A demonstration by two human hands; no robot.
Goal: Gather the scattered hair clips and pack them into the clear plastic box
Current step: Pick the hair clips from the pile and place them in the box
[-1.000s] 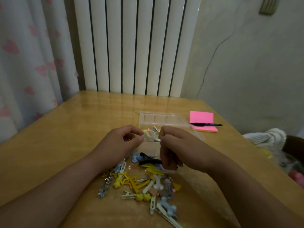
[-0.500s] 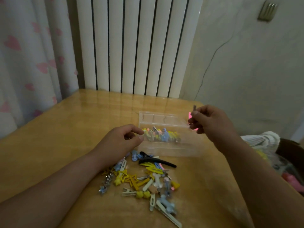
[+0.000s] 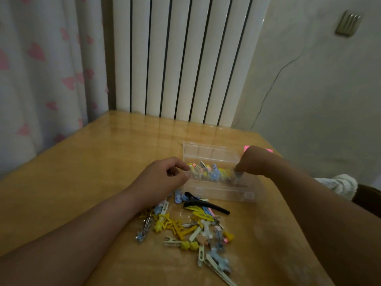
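**While the left hand steadies the box, the right holds a clip over its free end**

As the right hand (image 3: pixel 254 162) hangs knuckles-up above the right end of the box (image 3: pixel 212 150), its fingers are curled tight and pinch a small silver clip (image 3: pixel 238 175), which points down into the box; the clip is blurred, so I cannot tell whether its jaws are pressed apart. The left hand (image 3: pixel 162 179) is also curled, thumb and forefinger pinching the box's left end.

Between the two hands the box's long axis runs left to right, and a row (image 3: pixel 210 172) of packed clips lies along that axis, filling it from the left hand's pinch almost to the silver clip. The gap sits at the right end, directly under the right hand, so the coming move is probably a short drop straight down, with the clip kept crosswise like its neighbours.

The loose pile (image 3: pixel 193 226) lies on the table (image 3: pixel 99 162) on the near side of the box, nearer the left hand. Much remains to be gathered.
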